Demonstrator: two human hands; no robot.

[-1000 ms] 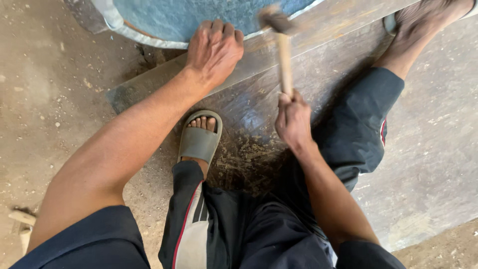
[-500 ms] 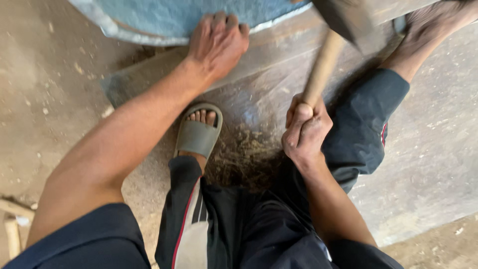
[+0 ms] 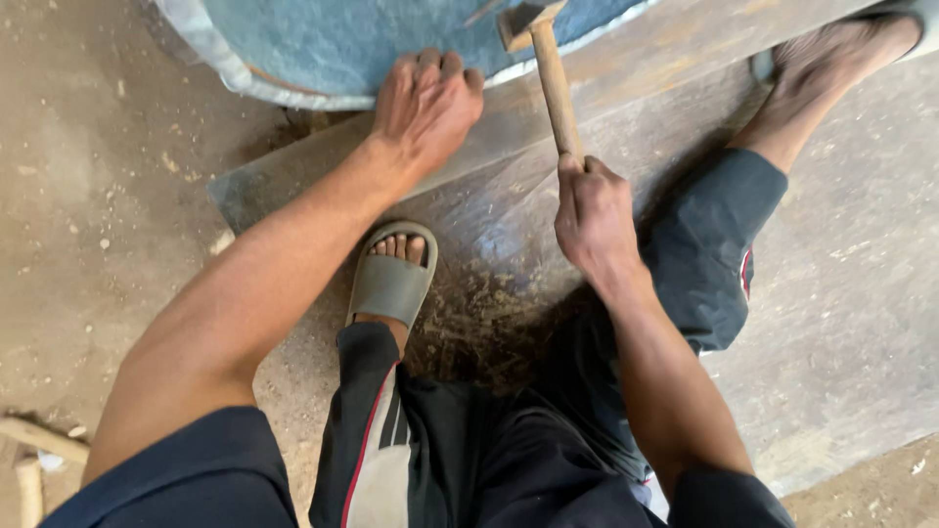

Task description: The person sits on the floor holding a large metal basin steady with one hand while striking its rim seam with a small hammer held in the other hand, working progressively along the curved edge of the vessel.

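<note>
My right hand (image 3: 595,217) grips the wooden handle of a hammer (image 3: 550,76), whose metal head is down at the rim of a blue round panel (image 3: 391,39) with a pale edge. My left hand (image 3: 428,106) lies flat with fingers on that rim, pressing it against a long wooden plank (image 3: 626,68) beneath. I sit on the floor, one foot in a grey slide sandal (image 3: 391,286) between my arms, the other foot (image 3: 831,61) stretched out at the upper right.
A large grey board (image 3: 841,293) lies under my legs, with sawdust (image 3: 469,323) scattered near the sandal. Dusty ground (image 3: 98,196) spreads to the left. Two wooden sticks (image 3: 34,445) lie at the lower left corner.
The hammer was raised high toward the camera half a second ago; now it has swung down with its head at the panel's rim. My left hand stays on the rim.
</note>
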